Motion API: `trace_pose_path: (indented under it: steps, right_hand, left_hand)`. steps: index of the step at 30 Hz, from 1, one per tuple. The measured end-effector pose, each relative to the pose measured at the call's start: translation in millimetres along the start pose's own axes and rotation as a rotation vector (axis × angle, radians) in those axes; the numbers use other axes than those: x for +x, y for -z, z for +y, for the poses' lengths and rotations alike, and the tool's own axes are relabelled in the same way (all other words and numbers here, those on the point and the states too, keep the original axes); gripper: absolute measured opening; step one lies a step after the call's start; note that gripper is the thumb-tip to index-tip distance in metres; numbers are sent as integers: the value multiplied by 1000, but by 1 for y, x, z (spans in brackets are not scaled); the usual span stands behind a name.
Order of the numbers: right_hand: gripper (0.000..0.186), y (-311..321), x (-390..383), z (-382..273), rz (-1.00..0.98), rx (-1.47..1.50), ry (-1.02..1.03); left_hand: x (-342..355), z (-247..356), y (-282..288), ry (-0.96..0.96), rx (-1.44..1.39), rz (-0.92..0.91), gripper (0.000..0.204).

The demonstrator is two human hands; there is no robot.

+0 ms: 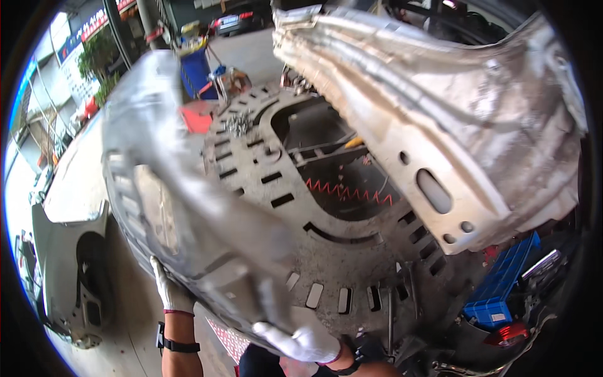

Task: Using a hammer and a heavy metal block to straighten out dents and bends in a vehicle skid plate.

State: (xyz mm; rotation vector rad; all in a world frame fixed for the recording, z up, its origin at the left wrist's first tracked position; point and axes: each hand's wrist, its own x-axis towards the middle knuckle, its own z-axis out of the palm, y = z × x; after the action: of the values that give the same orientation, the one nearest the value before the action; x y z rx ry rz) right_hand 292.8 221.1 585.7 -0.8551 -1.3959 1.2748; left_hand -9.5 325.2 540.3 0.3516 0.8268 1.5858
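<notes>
Got both hands in white gloves and wrapped firmly onto a big curved grey car panel (195,204), pretty blurry, held up on the left side of the view and partly covering a slotted steel tabletop (352,269). Gripping its lower left edge with the left hand (171,290), black band (179,345) around that wrist. Gripping its bottom edge nearer the middle with the right hand (304,343), fingers pointing left. Over on the right, looming above the tabletop, a dirty off-white body panel (465,125) with oval and round holes; can't tell whether touching. Through the big opening, a red zigzag coil (348,191). Toward the far side, a pile of small metal parts (237,124). Lower right, a long blue crate (504,276) with a red tail light (507,335) just below. Far left on the floor, another grey car body section (56,251).
</notes>
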Motion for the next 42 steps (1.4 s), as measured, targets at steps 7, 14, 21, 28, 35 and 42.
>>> trace_pose_path:
  steps: [7,14,21,28,35,42]
  right_hand:
    - [72,-19,-11,-103,-161,-667,668]
    - [38,-9,4,-36,-190,-1243,847]
    - [39,37,-4,83,-438,-1410,632]
    - [44,95,-66,211,-358,-1376,383]
    - [47,94,-122,229,-72,-1104,-267]
    - [48,190,-236,225,469,-1160,-616]
  left_hand:
    - [-31,25,-31,-5,-118,-160,75]
    - [-51,-106,49,157,-208,-59,73]
    - [-89,-262,136,99,206,-166,71]
    - [-156,-286,109,240,179,37,53]
    - [-180,-296,210,747,-195,609,37]
    - [-169,-292,225,779,-18,586,26]
